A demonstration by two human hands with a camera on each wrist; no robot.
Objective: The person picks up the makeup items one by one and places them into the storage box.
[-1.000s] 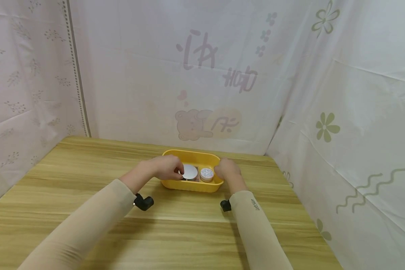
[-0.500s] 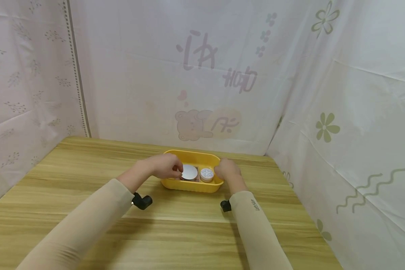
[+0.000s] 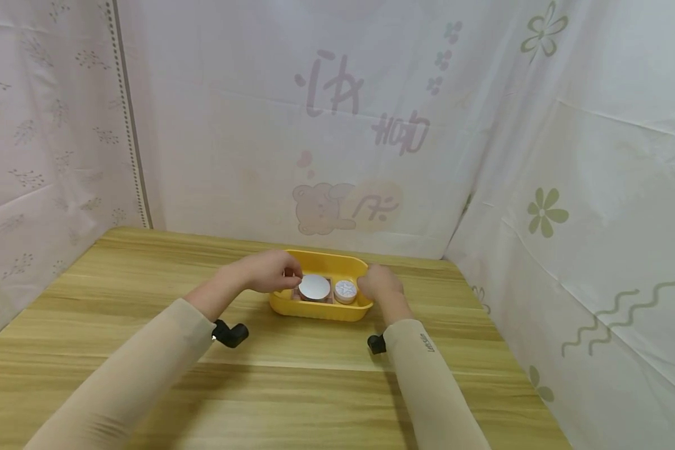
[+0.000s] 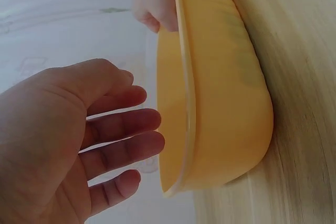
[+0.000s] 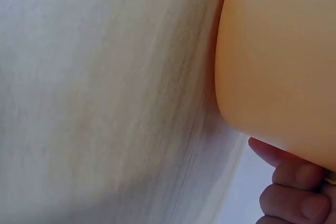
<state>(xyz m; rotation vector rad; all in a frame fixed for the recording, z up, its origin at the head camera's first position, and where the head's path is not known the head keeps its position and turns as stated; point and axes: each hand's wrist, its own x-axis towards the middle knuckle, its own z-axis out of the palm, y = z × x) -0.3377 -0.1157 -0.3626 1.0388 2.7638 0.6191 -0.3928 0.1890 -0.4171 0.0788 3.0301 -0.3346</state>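
A yellow oval plastic basket (image 3: 322,312) stands on the wooden table. In it lie a round item with a plain white top (image 3: 314,288) and, to its right, a smaller round item with a star pattern on top (image 3: 345,290). My left hand (image 3: 270,272) hovers over the basket's left end, fingers loosely bent and holding nothing. The left wrist view shows these fingers (image 4: 126,124) spread apart beside the basket's rim. At the opposite end my right hand (image 3: 381,283) grips the rim; its curled fingers (image 5: 294,192) lie against the wall in the right wrist view.
Wooden table surface (image 3: 315,400) extends in front of the basket and to both sides. Printed white curtains (image 3: 230,125) hang behind the table and along its left and right. Black camera mounts (image 3: 230,334) sit at both wrists.
My left hand has drawn back slightly to the left and up, away from the white-topped round item, which now shows more fully. The right hand and the basket have stayed in place.
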